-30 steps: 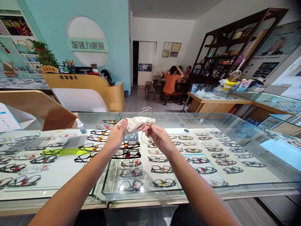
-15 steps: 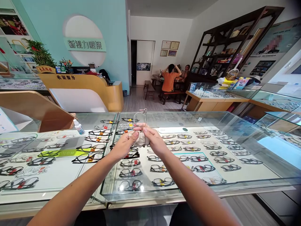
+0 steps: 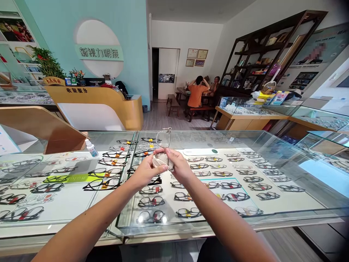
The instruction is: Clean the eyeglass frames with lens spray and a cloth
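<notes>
Above the glass showcase, a thin-rimmed pair of eyeglasses (image 3: 169, 139) is held on end, one round lens sticking up and the other side hidden by cloth and fingers. My right hand (image 3: 179, 164) is closed on the frame around its middle. A crumpled pale cloth (image 3: 160, 159) is wrapped over the lower lens. My left hand (image 3: 147, 169) grips this cloth, its thumb pressed across the front and its fingers behind. Both hands meet at the eyeglasses.
Under my hands, the glass display case (image 3: 294, 203) holds rows of spectacle frames. A white spray bottle (image 3: 91, 148) stands left, near a brown wooden panel (image 3: 65, 133). Farther back are a cashier counter (image 3: 133, 111) and a seated person in orange (image 3: 196, 94).
My left thumb has slid down and right across the cloth, which now shows more broadly. The eyeglasses have shifted very slightly; my right hand keeps its hold.
</notes>
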A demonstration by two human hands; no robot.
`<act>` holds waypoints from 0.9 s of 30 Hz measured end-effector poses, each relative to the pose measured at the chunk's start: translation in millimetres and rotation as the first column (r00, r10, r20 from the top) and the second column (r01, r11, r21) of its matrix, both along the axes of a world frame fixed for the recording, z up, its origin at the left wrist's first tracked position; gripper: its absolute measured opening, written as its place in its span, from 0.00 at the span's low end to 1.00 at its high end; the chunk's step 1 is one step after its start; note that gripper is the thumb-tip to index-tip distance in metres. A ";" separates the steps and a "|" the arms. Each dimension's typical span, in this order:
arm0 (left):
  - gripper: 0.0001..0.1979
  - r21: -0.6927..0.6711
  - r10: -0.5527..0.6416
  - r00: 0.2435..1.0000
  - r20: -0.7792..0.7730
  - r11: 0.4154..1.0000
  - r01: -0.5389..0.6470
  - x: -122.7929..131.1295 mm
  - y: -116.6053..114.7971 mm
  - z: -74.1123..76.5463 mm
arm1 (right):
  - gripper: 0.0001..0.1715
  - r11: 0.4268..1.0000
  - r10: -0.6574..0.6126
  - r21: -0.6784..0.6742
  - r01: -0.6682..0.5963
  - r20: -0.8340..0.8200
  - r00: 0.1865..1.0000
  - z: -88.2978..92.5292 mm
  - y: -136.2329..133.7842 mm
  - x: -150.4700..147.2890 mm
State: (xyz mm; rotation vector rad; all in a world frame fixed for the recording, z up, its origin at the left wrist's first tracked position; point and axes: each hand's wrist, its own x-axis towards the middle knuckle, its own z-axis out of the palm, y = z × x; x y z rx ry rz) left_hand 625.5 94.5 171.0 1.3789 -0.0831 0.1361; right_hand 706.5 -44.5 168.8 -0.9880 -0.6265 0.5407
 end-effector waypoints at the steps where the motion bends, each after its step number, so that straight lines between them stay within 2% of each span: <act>1: 0.35 0.005 0.016 1.000 0.005 1.000 -0.016 0.5 -1.4 -0.7 | 0.27 1.000 -0.005 -0.002 0.005 0.000 1.000 -2.0 1.2 -0.8; 6: 0.32 0.023 0.108 0.993 0.042 0.994 -0.109 2.8 -3.4 -5.6 | 0.26 1.000 0.012 -0.028 -0.009 0.078 0.997 -7.7 4.4 -4.6; 11: 0.33 0.100 0.163 0.982 0.094 0.980 -0.173 4.2 -2.2 -12.1 | 0.27 0.998 0.013 -0.056 -0.003 0.188 0.982 -3.0 1.8 -7.7; 14: 0.35 0.106 0.177 0.979 0.103 0.976 -0.188 5.6 0.4 -15.4 | 0.25 0.999 0.011 -0.045 -0.003 0.189 0.982 -0.1 0.3 -7.0; 16: 0.36 0.084 0.125 0.989 0.078 0.988 -0.131 6.5 4.4 -15.3 | 0.25 1.000 0.017 -0.026 -0.014 0.129 0.991 0.9 -0.2 -4.9; 21: 0.34 0.051 -0.141 0.990 0.025 0.989 0.139 4.6 17.6 -6.2 | 0.25 0.999 0.034 0.001 -0.034 -0.049 0.998 3.5 -1.4 1.3; 24: 0.32 0.116 -0.164 0.986 0.025 0.980 0.160 1.5 19.0 -0.1 | 0.24 0.999 0.035 0.014 -0.034 -0.072 0.997 5.7 -1.3 1.8; 27: 0.37 0.142 -0.104 0.994 0.029 0.985 0.099 0.1 13.9 1.5 | 0.24 0.999 0.035 0.021 -0.033 -0.081 0.996 5.6 0.1 0.2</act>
